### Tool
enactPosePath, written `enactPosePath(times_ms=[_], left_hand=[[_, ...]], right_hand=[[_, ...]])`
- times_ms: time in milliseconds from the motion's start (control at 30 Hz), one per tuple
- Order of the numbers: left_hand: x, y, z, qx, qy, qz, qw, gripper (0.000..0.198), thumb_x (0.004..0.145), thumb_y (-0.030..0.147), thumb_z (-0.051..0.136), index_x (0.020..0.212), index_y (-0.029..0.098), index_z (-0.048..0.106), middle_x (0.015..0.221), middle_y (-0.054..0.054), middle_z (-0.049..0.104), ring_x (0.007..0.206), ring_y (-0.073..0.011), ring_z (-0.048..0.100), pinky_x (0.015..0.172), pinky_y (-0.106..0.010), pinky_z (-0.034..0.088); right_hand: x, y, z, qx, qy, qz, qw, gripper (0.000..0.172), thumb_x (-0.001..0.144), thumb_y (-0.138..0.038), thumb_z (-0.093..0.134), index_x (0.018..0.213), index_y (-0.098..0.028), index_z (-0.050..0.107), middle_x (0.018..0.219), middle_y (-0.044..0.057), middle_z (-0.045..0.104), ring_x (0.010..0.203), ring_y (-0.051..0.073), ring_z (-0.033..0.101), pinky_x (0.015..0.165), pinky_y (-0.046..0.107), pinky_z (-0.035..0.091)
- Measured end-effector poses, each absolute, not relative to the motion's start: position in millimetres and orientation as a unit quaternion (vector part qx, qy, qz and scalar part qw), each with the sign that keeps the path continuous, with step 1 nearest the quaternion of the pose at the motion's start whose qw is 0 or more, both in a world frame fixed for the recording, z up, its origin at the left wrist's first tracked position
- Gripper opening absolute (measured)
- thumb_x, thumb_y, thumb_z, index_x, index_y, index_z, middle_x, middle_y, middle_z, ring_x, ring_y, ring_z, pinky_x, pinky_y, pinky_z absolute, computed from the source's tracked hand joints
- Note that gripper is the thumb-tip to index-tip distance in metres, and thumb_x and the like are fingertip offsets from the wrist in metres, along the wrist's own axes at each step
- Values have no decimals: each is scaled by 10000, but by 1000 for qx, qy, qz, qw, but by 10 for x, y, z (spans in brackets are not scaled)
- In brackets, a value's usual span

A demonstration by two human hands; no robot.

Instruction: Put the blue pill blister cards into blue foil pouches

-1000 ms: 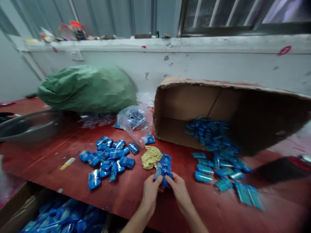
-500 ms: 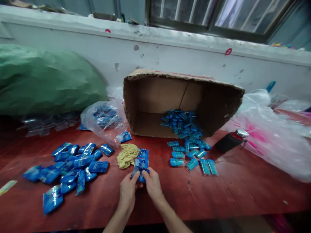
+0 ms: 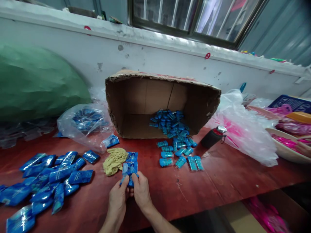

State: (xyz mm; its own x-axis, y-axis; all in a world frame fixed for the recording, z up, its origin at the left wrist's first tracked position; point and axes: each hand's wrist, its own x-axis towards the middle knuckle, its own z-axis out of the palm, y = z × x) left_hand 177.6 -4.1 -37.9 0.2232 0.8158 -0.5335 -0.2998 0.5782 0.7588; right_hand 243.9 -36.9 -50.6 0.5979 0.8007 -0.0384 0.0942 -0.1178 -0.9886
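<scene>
Both my left hand (image 3: 118, 195) and my right hand (image 3: 141, 191) pinch a blue packet (image 3: 130, 182) near the table's front edge, thumbs on top and close together. Just beyond it, more blue packets (image 3: 130, 168) lie in a line. A crumpled yellow-green cloth (image 3: 114, 161) touches them on the left. Many glossy blue packets (image 3: 60, 173) are heaped on the left of the table. To the right lie small clear-wrapped blue rolls (image 3: 166, 154), spilling from a cardboard box (image 3: 139, 126) on its side.
A black bottle (image 3: 211, 137) stands right of the rolls. Behind left are a clear bag (image 3: 70, 124) of blue packets and a big green sack (image 3: 41, 84). White and pink plastic bags (image 3: 240, 126) and a bowl (image 3: 286, 150), with a person's hand (image 3: 305, 148), are at right.
The view has swung to the right, so table items appear farther left and the bowl at right has come into sight. My hands still hold the packet, with little other visible change.
</scene>
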Motion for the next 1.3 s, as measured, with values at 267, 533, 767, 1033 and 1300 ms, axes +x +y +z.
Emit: enactPosePath(times_ms=[267,533,767,1033,1300], left_hand=[[1650,-43,-214,287,442,321,787,288,537,288,735,697,100,587,542,-17,621,455,-102,554,415,-194,440],[1580,-45,-218,175,480,292,808,140,685,216,637,646,135,530,442,23,532,409,-86,534,362,-158,422],[1574,-67,-216,112,484,258,828,74,753,176,556,695,135,535,469,24,530,428,-77,548,382,-145,441],[1593,-110,-298,235,437,292,818,222,621,293,686,685,128,551,478,25,549,431,-80,521,402,-176,426],[1528,-93,-283,267,419,278,822,237,600,303,698,671,109,582,494,1,574,465,-91,540,435,-188,439]], right_hand=[[2599,-459,-319,-675,-388,328,536,318,826,-362,414,584,-172,491,524,-54,438,497,92,400,471,195,314],[3528,-880,-252,-873,-432,-33,222,234,792,-239,511,1011,-186,574,986,129,556,874,267,509,701,354,374],[3201,-787,-287,-818,-530,50,217,214,781,-248,537,993,-253,566,1052,77,542,898,227,536,680,300,415],[2836,-558,-172,-583,-327,455,588,376,713,-236,545,1073,-163,466,750,-9,583,656,122,562,619,236,443],[2604,-488,-208,-607,-308,400,614,244,747,-209,512,989,-174,519,605,-66,462,547,88,458,530,193,384]])
